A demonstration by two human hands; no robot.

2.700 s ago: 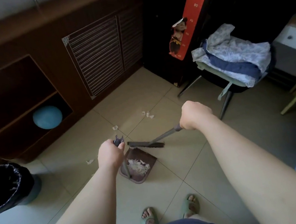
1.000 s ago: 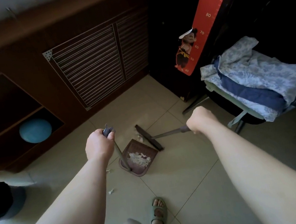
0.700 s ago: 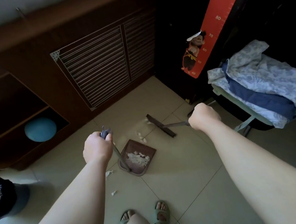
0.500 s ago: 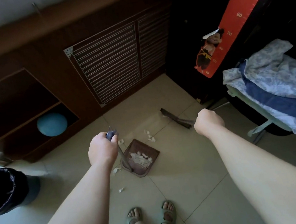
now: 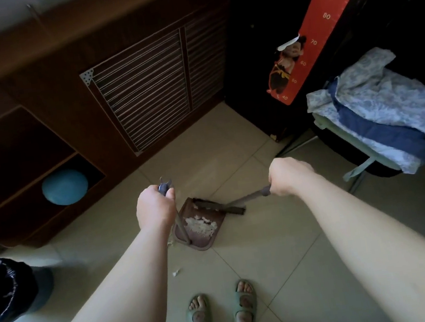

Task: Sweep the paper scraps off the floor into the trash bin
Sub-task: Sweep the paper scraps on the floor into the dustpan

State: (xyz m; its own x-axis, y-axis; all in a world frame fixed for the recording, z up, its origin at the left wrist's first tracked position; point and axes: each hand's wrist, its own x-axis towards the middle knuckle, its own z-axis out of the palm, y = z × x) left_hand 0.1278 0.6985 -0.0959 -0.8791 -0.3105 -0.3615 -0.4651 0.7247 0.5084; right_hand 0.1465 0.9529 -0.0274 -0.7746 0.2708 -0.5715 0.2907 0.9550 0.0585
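Dustpan [image 5: 203,235] and broom [image 5: 242,200] in use, one in each hand.

Two green sandals [image 5: 198,312] stand on the tiled floor [image 5: 289,259], and one stray scrap [image 5: 176,272] lies just ahead of them. Beyond it the brown dustpan rests on the tiles with a heap of white paper scraps [image 5: 201,224] inside. The left hand [image 5: 155,210] grips the pan's upright handle and the right hand [image 5: 289,175] grips the broom's (its brush head [image 5: 221,206] lies across the pan's mouth). The black-lined trash bin [image 5: 2,291] stands well apart at the left, and a blue ball [image 5: 65,187] sits in the far shelf.

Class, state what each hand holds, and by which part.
Left hand grips the dustpan by its handle's top; right hand grips the broom by its handle.
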